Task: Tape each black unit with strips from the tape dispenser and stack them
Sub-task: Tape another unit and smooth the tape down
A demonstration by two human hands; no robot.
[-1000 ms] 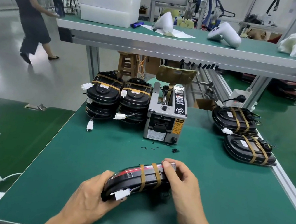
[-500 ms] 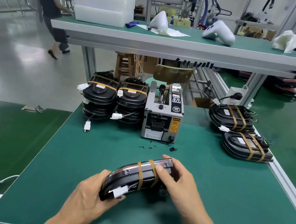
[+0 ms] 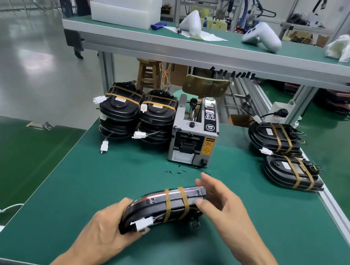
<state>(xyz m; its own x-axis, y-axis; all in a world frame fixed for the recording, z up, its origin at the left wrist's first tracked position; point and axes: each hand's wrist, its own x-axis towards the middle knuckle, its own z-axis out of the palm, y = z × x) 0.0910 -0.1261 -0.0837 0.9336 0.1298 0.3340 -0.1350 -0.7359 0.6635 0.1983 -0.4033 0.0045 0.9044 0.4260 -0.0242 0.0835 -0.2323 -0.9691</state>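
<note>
On the green-matted bench (image 3: 243, 246), one grey box-shaped tape dispenser (image 3: 194, 135) stood between two left stacks (image 3: 136, 115) of taped units and two taped units at right (image 3: 284, 156). You held one black, rounded plastic unit (image 3: 164, 206), already bound by two tan strips, tilted above the bench's near middle. Your left hand (image 3: 106, 229) gripped its near end; your right hand (image 3: 222, 206) touched the far end, fingers relaxed. Taping seemed finished; stacking it likely came next.

Glossy black unit (image 3: 164, 208) on edge, two tan tape bands, between hands, before grey tape dispenser (image 3: 194, 135).
</note>
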